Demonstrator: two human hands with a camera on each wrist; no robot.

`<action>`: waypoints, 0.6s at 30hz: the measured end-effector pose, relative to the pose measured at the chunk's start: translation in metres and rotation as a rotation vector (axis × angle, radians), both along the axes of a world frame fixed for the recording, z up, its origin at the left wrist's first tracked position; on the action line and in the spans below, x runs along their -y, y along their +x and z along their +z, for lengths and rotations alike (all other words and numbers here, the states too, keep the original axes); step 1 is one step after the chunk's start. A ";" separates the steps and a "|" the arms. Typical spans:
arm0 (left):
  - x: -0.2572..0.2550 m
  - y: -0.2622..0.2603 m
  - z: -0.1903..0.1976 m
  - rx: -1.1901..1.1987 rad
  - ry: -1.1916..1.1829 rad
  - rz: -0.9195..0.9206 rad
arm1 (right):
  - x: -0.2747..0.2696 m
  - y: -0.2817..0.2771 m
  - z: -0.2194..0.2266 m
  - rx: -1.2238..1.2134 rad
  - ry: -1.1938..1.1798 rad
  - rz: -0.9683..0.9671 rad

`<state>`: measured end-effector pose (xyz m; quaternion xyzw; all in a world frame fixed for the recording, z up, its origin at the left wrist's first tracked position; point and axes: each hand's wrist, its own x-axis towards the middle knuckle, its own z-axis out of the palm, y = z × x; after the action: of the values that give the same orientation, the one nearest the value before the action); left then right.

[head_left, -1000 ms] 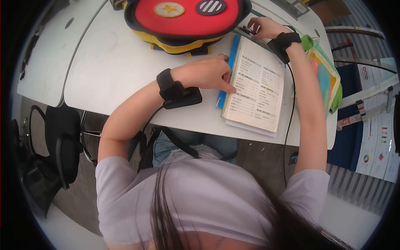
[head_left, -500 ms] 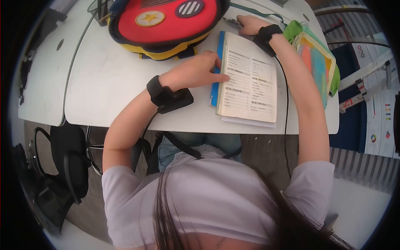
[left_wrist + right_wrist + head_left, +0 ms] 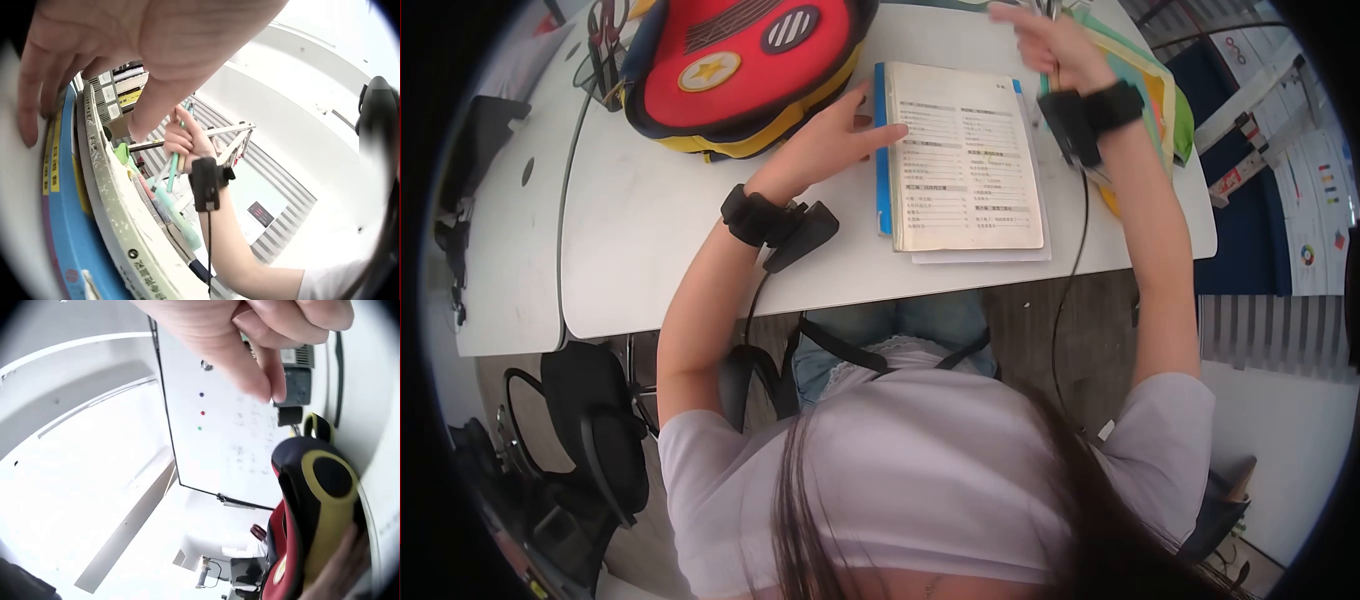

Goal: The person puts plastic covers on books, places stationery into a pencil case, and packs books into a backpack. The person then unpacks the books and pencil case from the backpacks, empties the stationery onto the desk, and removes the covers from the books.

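Observation:
A book [image 3: 970, 170] lies face up at a page of printed lines, on top of a blue book [image 3: 884, 150] and a white sheet [image 3: 980, 257]. My left hand [image 3: 825, 148] is at the stack's left edge, thumb over the page margin and fingers reaching down beside the spines. In the left wrist view those fingers [image 3: 28, 119] hang loosely along the blue spine. Raised beyond the book's far right corner, my right hand [image 3: 1062, 52] holds a few slim pens [image 3: 173, 172], one of them green, pointing downward in the left wrist view.
A red backpack [image 3: 745, 60] with yellow trim lies at the back left, beside a mesh holder [image 3: 608, 75] with scissors. Right of the book is a green pouch [image 3: 1180, 125] with yellow edging. A black cable [image 3: 1082, 230] runs from the right wrist over the table edge.
My right hand has moved from the table behind the book to the right and up, with the pens in it. The left hand stays at the book's left edge. The head view has shifted.

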<state>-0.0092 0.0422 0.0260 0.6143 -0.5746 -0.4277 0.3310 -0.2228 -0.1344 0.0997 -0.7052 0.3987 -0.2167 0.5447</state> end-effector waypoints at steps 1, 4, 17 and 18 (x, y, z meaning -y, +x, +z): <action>0.000 0.001 0.001 -0.051 0.023 0.008 | -0.005 -0.011 -0.007 0.047 0.162 0.105; -0.004 -0.001 0.013 -0.190 0.049 -0.011 | -0.045 -0.034 -0.022 0.042 0.182 -0.083; 0.010 0.006 0.000 -0.571 0.128 -0.091 | -0.066 -0.054 -0.063 -0.322 0.103 -0.083; 0.011 0.006 0.001 -0.598 0.137 -0.119 | -0.065 -0.055 -0.067 -0.283 0.121 -0.052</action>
<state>-0.0028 0.0308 0.0267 0.4474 -0.4567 -0.6458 0.4174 -0.2779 -0.0693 0.0329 -0.6839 0.5020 -0.1049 0.5189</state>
